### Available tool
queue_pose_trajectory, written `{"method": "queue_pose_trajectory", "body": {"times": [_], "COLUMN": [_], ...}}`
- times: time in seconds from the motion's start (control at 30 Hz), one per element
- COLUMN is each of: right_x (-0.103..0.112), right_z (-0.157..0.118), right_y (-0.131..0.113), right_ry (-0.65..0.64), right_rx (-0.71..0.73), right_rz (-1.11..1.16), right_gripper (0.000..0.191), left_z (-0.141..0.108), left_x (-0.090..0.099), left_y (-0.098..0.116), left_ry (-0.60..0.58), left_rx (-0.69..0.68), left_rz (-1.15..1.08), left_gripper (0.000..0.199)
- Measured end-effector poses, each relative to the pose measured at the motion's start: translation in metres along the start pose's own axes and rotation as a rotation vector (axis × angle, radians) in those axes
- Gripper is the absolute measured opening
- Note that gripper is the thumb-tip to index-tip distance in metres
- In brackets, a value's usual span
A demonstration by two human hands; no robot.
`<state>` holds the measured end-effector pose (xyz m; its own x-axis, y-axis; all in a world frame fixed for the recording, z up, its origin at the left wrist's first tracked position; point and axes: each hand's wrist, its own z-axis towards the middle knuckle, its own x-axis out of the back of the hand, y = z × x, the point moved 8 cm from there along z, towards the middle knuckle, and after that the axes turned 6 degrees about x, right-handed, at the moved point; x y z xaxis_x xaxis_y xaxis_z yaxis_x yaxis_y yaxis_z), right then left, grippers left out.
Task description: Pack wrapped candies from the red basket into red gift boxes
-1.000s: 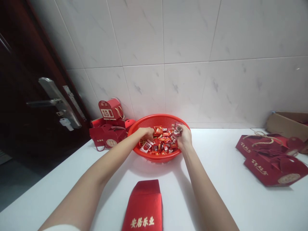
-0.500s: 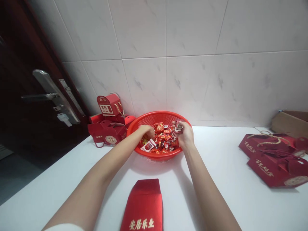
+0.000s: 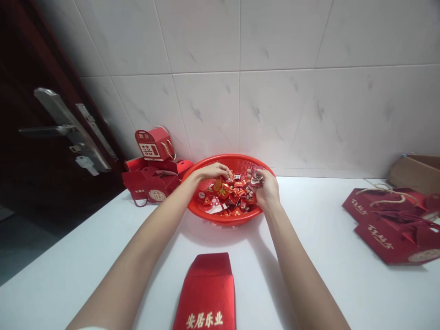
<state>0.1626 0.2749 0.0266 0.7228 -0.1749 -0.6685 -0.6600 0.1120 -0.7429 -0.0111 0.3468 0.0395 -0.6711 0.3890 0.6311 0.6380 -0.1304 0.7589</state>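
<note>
A red plastic basket (image 3: 225, 220) with perforated sides holds many wrapped candies (image 3: 237, 195), mostly in red and orange. My right hand (image 3: 270, 190) is at its right rim, closed on a dark red wrapped candy (image 3: 256, 178) with pale lettering. Over the back left of the pile, my left hand (image 3: 215, 171) has its fingers bent together and pointing down. Whatever lies under those fingertips is mostly hidden. Nearer to me on the white table lies a red box (image 3: 208, 293) with gold characters and its end flap extended.
Several red gift boxes (image 3: 147, 183) are stacked at the left, near a dark door with a metal handle (image 3: 68, 130). More dark red boxes (image 3: 388, 238) with cord handles lie at the right, before a cardboard box (image 3: 415, 172). A tiled wall (image 3: 275, 114) stands behind the basket.
My left hand has risen from the candies and shifted toward the basket's back. The candies under it have been rearranged. My right hand still holds its candy. The view has shifted slightly.
</note>
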Motion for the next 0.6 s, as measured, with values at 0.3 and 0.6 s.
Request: {"method": "queue_pose_trajectory", "body": {"times": [0.3, 0.6], "right_x": [-0.001, 0.002], "right_z": [0.0, 0.006], "right_y": [-0.001, 0.002], "right_ry": [0.002, -0.015], "right_rx": [0.027, 0.039], "right_rz": [-0.006, -0.026], "right_gripper": [0.004, 0.008], "left_z": [-0.004, -0.003], "left_x": [0.006, 0.015], "left_y": [0.003, 0.006], "left_ry": [0.042, 0.142], "left_rx": [-0.011, -0.09], "left_rz": [-0.025, -0.212], "left_gripper": [0.036, 0.037]}}
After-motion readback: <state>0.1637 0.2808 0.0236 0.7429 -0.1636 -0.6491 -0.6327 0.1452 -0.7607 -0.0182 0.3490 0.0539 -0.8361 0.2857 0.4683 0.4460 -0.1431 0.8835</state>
